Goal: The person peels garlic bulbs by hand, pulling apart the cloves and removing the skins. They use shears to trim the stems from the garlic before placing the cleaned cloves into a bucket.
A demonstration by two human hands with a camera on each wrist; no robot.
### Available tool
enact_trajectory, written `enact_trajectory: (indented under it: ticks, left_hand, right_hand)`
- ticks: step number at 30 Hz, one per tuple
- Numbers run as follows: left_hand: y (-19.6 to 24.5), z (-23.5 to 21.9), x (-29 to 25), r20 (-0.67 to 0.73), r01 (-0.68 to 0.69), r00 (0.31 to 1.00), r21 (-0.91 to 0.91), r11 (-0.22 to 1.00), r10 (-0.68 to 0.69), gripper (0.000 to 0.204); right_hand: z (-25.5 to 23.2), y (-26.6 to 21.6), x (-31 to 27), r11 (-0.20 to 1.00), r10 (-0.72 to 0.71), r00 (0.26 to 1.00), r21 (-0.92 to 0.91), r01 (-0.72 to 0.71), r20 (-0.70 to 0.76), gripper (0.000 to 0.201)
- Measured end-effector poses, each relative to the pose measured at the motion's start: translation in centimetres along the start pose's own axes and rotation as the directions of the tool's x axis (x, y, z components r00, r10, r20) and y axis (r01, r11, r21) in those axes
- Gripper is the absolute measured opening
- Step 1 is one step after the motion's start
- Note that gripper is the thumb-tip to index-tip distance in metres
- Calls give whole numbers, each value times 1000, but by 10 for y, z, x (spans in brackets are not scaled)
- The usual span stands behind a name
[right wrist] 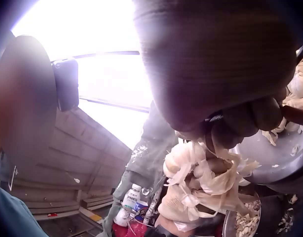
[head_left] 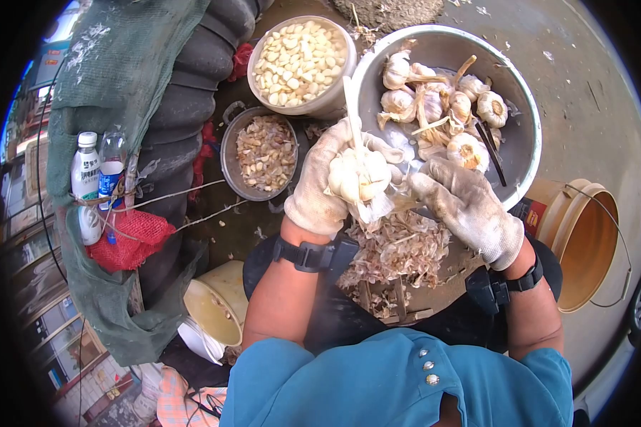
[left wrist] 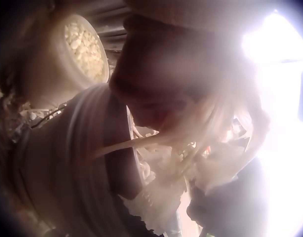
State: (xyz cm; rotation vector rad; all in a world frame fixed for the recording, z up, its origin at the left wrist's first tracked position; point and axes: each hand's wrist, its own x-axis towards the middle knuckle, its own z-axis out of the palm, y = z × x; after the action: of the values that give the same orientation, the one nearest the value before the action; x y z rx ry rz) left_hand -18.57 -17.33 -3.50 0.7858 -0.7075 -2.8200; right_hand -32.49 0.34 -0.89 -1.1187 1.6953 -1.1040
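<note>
My left hand (head_left: 322, 178), in a soiled white work glove, grips a partly peeled garlic bulb (head_left: 356, 176) by its side, its pale stem (head_left: 351, 107) pointing away from me. Plump white cloves show round the bulb. Close on its right is my gloved right hand (head_left: 470, 206), fingers curled, pinching loose papery garlic skin (right wrist: 218, 173) at the bulb's side. Just beyond the hands, a metal basin (head_left: 530, 135) holds several unpeeled garlic bulbs (head_left: 470, 151) and a dark thin stick (head_left: 490, 153). Glare and blur hide much of the left wrist view.
A heap of garlic skins (head_left: 399, 249) lies below the hands. Back left stand a tub of peeled cloves (head_left: 299, 64) and a metal pot of unpeeled cloves (head_left: 266, 153). Buckets stand at right (head_left: 584, 242) and lower left (head_left: 217, 313). Bottles (head_left: 85, 178) hang by green netting.
</note>
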Motion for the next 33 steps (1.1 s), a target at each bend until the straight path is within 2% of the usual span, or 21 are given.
enact_trajectory:
  ticks: [2,3,4,7,9,11,12,14,15,17,18,20,21,23,24,26,27,29,30,32,33]
  left_hand:
    - [-1,14,-1,-194,17,981,32,999,-11,50]
    - [-2,13,0,-192,20,981,31,999,-14,50]
    - [-3,10,0,-160,48,986,43,998,-41,50]
    - [-4,4,1,-91,86,993,76,993,-79,46]
    - [-3,1,0,-53,96,994,96,991,-91,42]
    - [-2,0,-1,33,157,986,91,983,-161,42]
    - [-2,2,-2,33,158,986,89,983,-161,42]
    - [-4,8,-6,-134,137,985,209,968,-111,41]
    - [-3,10,-7,-136,138,984,207,968,-111,41]
    - [-3,14,-9,-173,186,974,229,955,-148,37]
    - [-4,13,-8,-174,186,974,228,956,-148,37]
    - [-5,12,-7,-160,143,983,350,926,-92,35]
    - [-5,10,-6,-162,143,983,349,926,-91,35]
    - [-7,6,-5,-178,160,979,377,912,-99,39]
    - [-7,9,-6,-180,161,979,375,913,-99,39]
    - [-8,18,-8,-248,158,967,424,892,-53,38]
    - [-8,18,-8,-248,157,967,423,892,-53,38]
    - [-9,14,-9,-203,171,975,404,898,-94,38]
    - [-9,13,-9,-204,171,974,403,899,-94,38]
    - [-9,11,-7,-219,211,967,396,894,-132,39]
    - [-8,11,-6,-218,211,967,395,894,-132,39]
  right_hand:
    - [-1,-1,-2,996,57,998,63,-56,-18,26]
    - [-3,-2,-3,986,112,993,126,-107,-32,27]
    - [-6,-10,0,987,154,988,55,-154,0,30]
    - [-2,-7,-1,978,143,988,141,-150,61,31]
    - [-2,-5,-1,982,167,983,75,-173,79,30]
    - [0,1,-3,1000,17,998,24,-18,64,32]
    - [-2,-2,-2,1000,18,998,24,-20,65,32]
    - [-6,-8,0,996,85,982,-35,-81,166,32]
    - [-4,-6,-1,996,86,982,-34,-82,167,32]
    - [2,-2,-5,999,-40,995,-28,43,96,31]
    - [2,-3,-5,999,-40,994,-28,43,98,31]
    - [3,-6,-5,988,144,978,33,-151,153,31]
    - [5,-4,-5,988,144,977,33,-151,156,31]
    - [9,2,-4,1000,25,992,-10,-24,120,33]
    - [11,3,-6,1000,26,992,-9,-25,122,33]
    - [14,6,-9,991,135,977,-24,-133,164,37]
    - [16,7,-9,991,135,977,-25,-133,165,37]
    - [20,7,-8,967,121,971,198,-162,204,39]
    - [19,5,-7,967,121,971,198,-162,206,39]
    - [14,-1,-5,863,283,894,314,-396,349,45]
    - [14,1,-5,863,283,893,314,-396,348,45]
